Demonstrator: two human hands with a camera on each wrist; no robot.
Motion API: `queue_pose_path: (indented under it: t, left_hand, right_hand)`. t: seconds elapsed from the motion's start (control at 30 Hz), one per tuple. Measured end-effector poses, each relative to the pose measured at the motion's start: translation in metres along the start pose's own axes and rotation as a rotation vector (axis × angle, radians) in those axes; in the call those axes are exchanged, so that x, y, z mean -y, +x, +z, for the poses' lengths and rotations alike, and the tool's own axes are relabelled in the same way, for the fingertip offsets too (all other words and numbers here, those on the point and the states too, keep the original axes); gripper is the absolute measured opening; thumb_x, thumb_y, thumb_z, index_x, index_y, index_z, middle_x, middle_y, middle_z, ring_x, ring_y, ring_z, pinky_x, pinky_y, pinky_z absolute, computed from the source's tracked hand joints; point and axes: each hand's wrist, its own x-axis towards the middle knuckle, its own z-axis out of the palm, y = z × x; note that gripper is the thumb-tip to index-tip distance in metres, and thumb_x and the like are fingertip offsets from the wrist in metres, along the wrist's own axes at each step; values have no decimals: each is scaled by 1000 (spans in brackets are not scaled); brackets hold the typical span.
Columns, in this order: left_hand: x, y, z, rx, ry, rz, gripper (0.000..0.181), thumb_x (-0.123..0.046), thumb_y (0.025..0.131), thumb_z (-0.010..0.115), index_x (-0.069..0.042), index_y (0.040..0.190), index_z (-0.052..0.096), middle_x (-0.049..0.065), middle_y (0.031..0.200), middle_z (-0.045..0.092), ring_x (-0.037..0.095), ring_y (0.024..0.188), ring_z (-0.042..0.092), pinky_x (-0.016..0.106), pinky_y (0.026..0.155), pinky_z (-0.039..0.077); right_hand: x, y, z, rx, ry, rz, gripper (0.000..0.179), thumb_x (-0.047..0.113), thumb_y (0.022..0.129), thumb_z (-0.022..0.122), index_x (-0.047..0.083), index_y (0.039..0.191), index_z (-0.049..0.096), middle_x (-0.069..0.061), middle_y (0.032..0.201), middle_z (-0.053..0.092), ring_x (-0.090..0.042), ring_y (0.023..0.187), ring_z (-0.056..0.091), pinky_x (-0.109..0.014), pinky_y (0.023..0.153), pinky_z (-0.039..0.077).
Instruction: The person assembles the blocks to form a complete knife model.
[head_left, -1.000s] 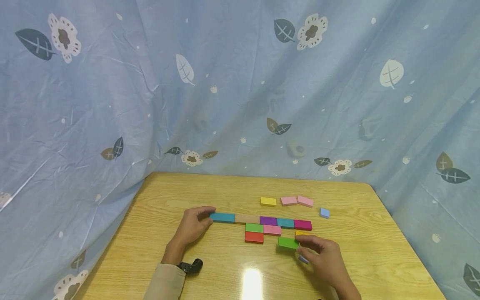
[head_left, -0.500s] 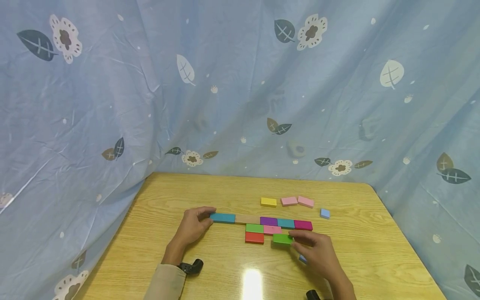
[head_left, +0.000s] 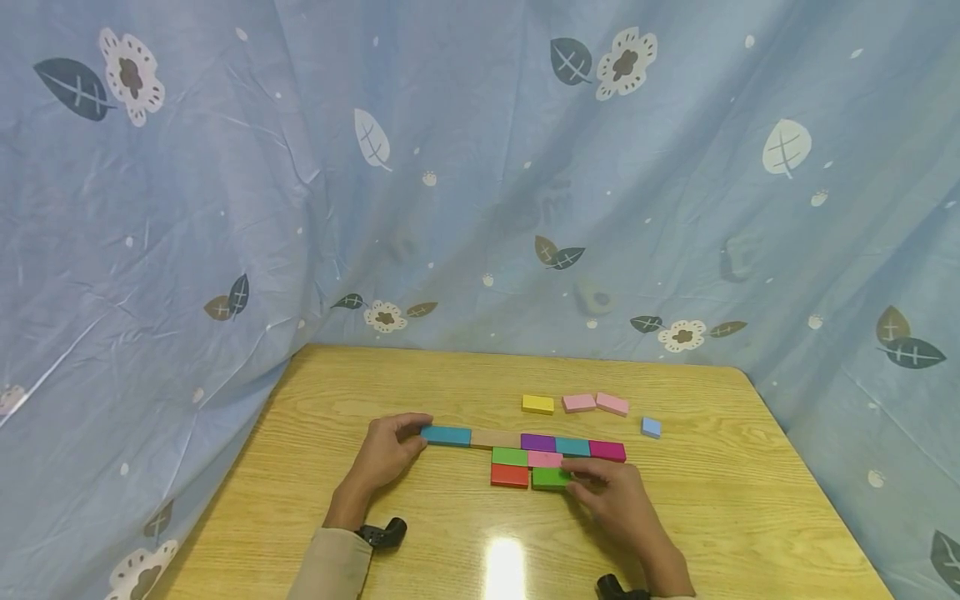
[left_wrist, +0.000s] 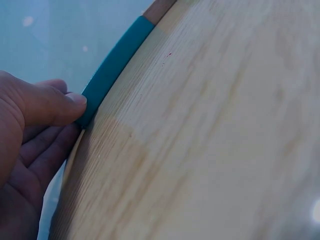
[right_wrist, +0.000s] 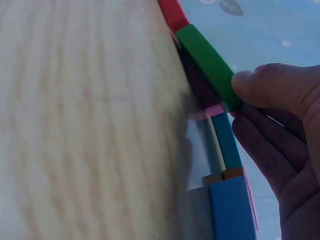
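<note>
In the head view my left hand (head_left: 384, 457) pinches the left end of a teal block (head_left: 447, 436), thumb in front in the left wrist view. That block begins a row continuing with a tan block (head_left: 495, 440), a purple one (head_left: 537, 442), a second teal one (head_left: 572, 447) and a magenta one (head_left: 607, 451). Below the row lie a light green block (head_left: 509, 456), a pink block (head_left: 542, 458) and a red block (head_left: 509, 476). My right hand (head_left: 617, 500) pinches the right end of a green block (head_left: 549, 478), slightly tilted above the table in the right wrist view.
A yellow block (head_left: 537, 405), two pale pink blocks (head_left: 579, 403) and a small light blue block (head_left: 651, 427) lie behind the row. Near my right hand, the right wrist view shows a blue block (right_wrist: 232, 207). A patterned curtain (head_left: 480, 183) hangs behind the table (head_left: 405, 379).
My right hand has carried the green block left and lowered it, from the right of the pink block to just right of the red one. My left hand has stayed in place.
</note>
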Motion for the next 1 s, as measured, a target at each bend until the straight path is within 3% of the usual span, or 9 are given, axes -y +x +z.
queue_pose_path:
  t: [0.3,0.6,1.0]
  left_hand:
    - [0,1,-1,-1,3,-1,39,3,98,76,-8,136,77,9,137,77,31,128,74,47,108,62]
    - [1,0,0,-4,10,-2,40,3,98,76,-8,136,77,10,137,77,32,128,74,48,108,62]
    - [3,1,0,-2,-2,5,39,3,98,77,-9,136,77,9,136,77,32,128,74,49,109,61]
  right_hand:
    - [-2,1,5,-6,-106,-53,35,-3,84,91,16,113,87,5,114,84,-11,107,79,-30,91,68]
    - [2,7,6,23,-139,-124,36,-2,83,92,16,114,86,8,115,84,-12,110,79,-36,96,67]
    - [8,15,9,85,-185,-125,32,0,85,91,12,114,85,5,113,84,-17,109,80,-40,96,68]
